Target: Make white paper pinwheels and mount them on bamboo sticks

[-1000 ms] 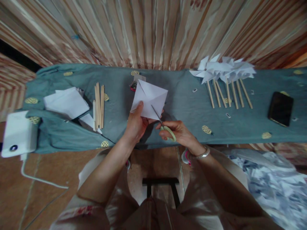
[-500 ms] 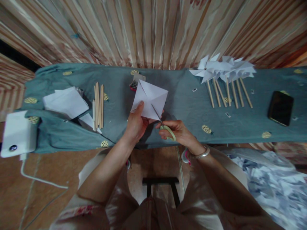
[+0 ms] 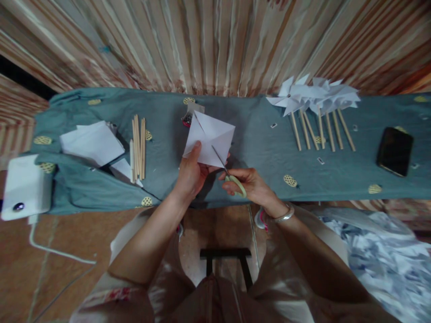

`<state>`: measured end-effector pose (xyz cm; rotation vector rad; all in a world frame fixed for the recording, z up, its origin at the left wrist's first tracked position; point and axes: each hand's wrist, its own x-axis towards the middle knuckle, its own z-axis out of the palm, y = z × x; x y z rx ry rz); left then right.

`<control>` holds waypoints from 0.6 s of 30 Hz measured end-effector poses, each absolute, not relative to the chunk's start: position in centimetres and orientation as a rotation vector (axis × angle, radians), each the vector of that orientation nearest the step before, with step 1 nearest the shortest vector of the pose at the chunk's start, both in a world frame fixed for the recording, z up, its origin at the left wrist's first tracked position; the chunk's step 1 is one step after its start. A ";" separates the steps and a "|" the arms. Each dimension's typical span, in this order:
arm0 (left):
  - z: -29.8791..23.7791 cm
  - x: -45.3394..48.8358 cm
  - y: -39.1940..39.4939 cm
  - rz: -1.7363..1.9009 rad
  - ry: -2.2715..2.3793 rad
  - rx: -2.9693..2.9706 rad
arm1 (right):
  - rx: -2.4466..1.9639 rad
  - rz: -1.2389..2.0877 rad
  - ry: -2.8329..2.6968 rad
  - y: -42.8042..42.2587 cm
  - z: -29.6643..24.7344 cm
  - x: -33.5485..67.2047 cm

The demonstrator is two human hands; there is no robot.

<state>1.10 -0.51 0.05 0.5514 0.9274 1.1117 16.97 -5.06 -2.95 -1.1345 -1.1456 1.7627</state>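
My left hand (image 3: 191, 172) pinches the near corner of a creased white paper square (image 3: 209, 137), held up over the teal cloth (image 3: 256, 148). My right hand (image 3: 251, 185) is closed round the green handles of a pair of scissors (image 3: 227, 172). The blades reach into the square's lower right edge along a diagonal crease. A silver bangle (image 3: 283, 217) sits on my right wrist.
Loose wooden sticks (image 3: 138, 146) and a pile of white sheets (image 3: 91, 143) lie to the left. Several finished paper pinwheels (image 3: 314, 101) on sticks lie at the right, beyond them a black phone (image 3: 394, 151). A white box (image 3: 25, 187) sits at the far left. Paper scraps (image 3: 387, 255) fill the lower right.
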 end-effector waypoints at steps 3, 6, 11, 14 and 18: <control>0.0 1.1 -0.5 1.125 0.927 0.561 | -1.133 1.762 -1.131 -5.0 -2.8 16.9; 0.1 1.2 -0.5 1.130 0.919 0.565 | -1.136 1.765 -1.106 -5.0 -2.6 16.8; 0.2 1.2 -0.5 1.128 0.919 0.543 | -1.156 1.771 -1.061 -5.0 -2.4 16.7; 0.3 1.3 -0.5 1.125 0.931 0.539 | -1.159 1.758 -1.069 -5.0 -2.4 16.7; 0.4 1.4 -0.4 1.109 0.943 0.544 | -1.166 1.772 -1.098 -5.1 -2.4 16.9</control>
